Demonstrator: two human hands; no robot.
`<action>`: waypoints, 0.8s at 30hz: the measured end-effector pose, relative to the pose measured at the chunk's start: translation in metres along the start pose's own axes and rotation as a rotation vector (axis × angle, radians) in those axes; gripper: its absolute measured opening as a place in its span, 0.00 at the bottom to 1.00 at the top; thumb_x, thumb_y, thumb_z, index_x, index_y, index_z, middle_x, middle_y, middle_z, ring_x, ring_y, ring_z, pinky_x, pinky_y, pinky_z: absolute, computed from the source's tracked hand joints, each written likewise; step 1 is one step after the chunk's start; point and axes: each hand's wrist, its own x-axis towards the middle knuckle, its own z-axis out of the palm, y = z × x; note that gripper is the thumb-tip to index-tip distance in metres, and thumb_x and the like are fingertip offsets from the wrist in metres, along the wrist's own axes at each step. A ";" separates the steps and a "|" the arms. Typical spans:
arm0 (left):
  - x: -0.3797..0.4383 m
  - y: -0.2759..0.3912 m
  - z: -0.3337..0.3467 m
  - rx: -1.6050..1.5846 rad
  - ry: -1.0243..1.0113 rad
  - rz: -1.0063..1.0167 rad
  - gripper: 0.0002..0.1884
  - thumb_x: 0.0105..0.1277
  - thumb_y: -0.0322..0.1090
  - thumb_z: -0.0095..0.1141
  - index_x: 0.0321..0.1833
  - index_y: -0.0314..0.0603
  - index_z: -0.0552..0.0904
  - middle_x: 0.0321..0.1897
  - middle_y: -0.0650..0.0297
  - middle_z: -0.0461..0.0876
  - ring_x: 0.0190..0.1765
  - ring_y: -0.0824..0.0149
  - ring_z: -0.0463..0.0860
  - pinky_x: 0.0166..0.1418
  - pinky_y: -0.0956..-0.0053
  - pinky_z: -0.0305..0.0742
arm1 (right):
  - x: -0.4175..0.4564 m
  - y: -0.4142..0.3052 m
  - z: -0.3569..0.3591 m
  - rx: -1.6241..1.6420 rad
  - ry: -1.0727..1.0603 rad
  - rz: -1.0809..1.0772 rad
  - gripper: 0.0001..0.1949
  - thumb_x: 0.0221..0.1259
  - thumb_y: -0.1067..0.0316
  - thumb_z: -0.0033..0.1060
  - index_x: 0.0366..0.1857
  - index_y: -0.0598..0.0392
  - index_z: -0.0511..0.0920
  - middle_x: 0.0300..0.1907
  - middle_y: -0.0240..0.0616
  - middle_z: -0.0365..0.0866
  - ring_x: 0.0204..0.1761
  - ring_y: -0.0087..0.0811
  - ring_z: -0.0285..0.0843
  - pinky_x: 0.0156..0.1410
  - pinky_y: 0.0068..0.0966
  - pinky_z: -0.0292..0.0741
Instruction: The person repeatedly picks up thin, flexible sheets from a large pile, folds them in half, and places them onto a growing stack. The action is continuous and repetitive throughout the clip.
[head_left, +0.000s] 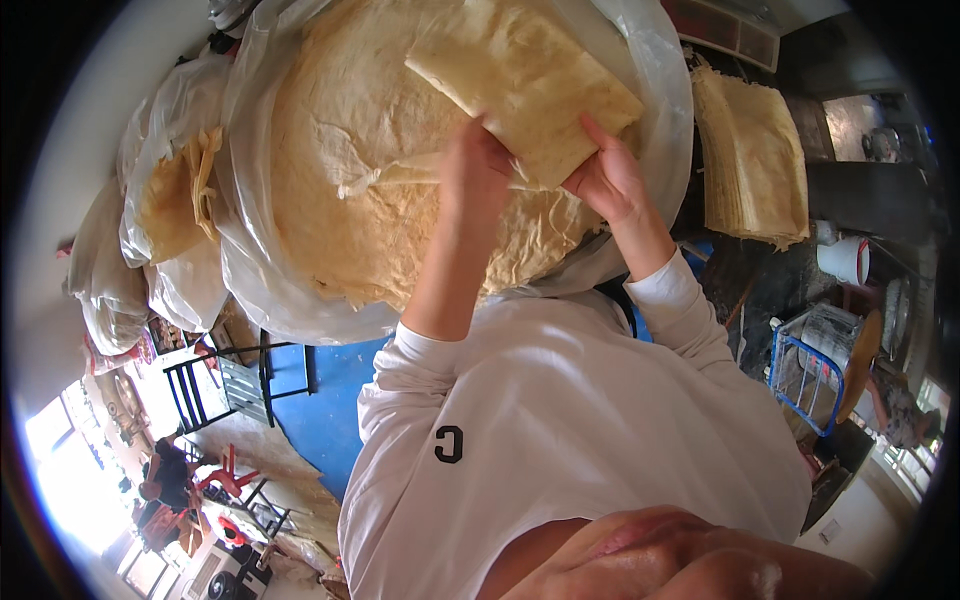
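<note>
A folded, pale yellow sheet (525, 82) is held over a broad pile of thin tan sheets (360, 135). My left hand (480, 161) grips the folded sheet's lower left edge; its fingertips are partly hidden. At the lower right corner my right hand (611, 176) pinches the sheet, thumb on top and fingers beneath. Clear plastic (259, 247) surrounds the pile. A crumpled flap of thin sheet lies on the pile just left of my left hand. Whether the material is dough, skin or something else, I cannot tell.
A stack of similar sheets (754, 157) lies at the right. Plastic bags (112, 277) stand at the left, one with sheets showing. A folding chair (244, 382) stands on the blue floor. Further right are a white bucket (844, 259) and a blue-framed rack (802, 375). Other people are in the background.
</note>
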 end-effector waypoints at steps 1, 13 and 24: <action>-0.005 -0.007 0.007 -0.116 0.073 -0.151 0.21 0.79 0.38 0.45 0.71 0.37 0.66 0.69 0.50 0.71 0.70 0.49 0.73 0.69 0.50 0.72 | -0.004 0.000 0.003 -0.133 0.076 -0.039 0.25 0.80 0.53 0.46 0.72 0.55 0.64 0.70 0.43 0.71 0.70 0.40 0.71 0.72 0.43 0.73; -0.038 -0.003 0.024 0.115 0.091 -0.117 0.20 0.70 0.29 0.54 0.62 0.29 0.72 0.54 0.51 0.80 0.58 0.55 0.82 0.61 0.58 0.79 | -0.028 0.017 0.010 -0.293 0.028 -0.318 0.18 0.70 0.66 0.64 0.60 0.56 0.75 0.54 0.36 0.83 0.55 0.30 0.82 0.57 0.28 0.80; 0.037 -0.006 0.184 -0.014 -0.452 -0.139 0.16 0.76 0.32 0.49 0.61 0.27 0.74 0.57 0.50 0.81 0.61 0.57 0.80 0.70 0.60 0.73 | -0.139 -0.107 0.016 -0.343 0.022 -0.839 0.13 0.69 0.72 0.61 0.54 0.63 0.80 0.54 0.38 0.84 0.56 0.29 0.83 0.55 0.27 0.80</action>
